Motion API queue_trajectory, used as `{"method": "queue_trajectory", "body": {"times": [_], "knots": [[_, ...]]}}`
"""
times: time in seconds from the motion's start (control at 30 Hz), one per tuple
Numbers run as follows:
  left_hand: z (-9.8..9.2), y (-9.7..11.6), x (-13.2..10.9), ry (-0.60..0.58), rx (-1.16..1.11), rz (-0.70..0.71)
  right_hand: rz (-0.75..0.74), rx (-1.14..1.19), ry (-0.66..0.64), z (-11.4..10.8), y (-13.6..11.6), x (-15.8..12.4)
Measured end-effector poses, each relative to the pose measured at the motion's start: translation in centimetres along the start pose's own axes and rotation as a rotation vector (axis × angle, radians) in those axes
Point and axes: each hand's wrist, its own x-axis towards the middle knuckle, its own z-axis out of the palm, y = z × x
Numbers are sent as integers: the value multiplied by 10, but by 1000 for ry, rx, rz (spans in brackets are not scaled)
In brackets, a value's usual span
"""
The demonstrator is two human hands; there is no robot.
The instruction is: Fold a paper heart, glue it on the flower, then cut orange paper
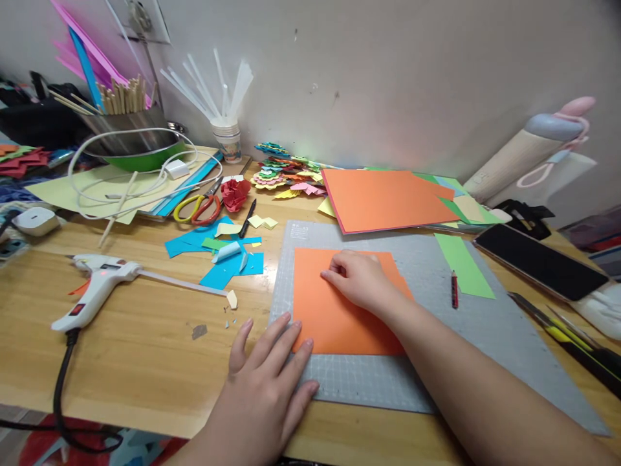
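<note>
Left hand [266,378], fingers apart, over the near left corner of orange paper [344,327], flat on the grey mat [349,382]; right hand [359,279] on its far half, fingers curled together. Lying on the mat rightward, pencil [455,289] and green strip [468,268]; on the desk [160,382] leftward, blue scraps [254,264], scissors [195,208], glue gun [103,281].

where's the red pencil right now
In the head view, the red pencil is on the grey mat, right of the orange sheet under the right hand, by the green strip.
</note>
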Motion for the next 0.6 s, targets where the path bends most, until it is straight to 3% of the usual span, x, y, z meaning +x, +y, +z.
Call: {"method": "queue_trajectory", "body": {"times": [0.6], "knots": [[1, 2, 1, 38, -29, -17, 29, -20, -15, 0, -2, 2]]}}
